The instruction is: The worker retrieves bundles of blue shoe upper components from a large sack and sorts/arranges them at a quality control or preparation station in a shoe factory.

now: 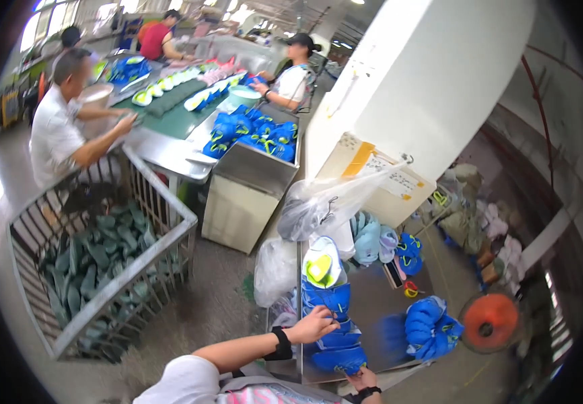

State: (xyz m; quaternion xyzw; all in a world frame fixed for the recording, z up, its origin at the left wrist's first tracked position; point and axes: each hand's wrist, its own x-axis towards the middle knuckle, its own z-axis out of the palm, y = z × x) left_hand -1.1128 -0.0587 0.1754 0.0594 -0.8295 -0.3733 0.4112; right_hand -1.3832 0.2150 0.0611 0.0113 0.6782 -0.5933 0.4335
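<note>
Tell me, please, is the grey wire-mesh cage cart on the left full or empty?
Partly filled: the grey wire-mesh cage cart holds a layer of dark green shoe-shaped lasts across its bottom, well below the rim.

left hand [313, 324] on blue shoes [335, 316], steel table [372, 303]

The right hand [362, 380] is partly cut off by the lower edge, its grip on the blurred blue shoe [335, 337] hidden, and the distant workers' hands are too small to tell.
</note>
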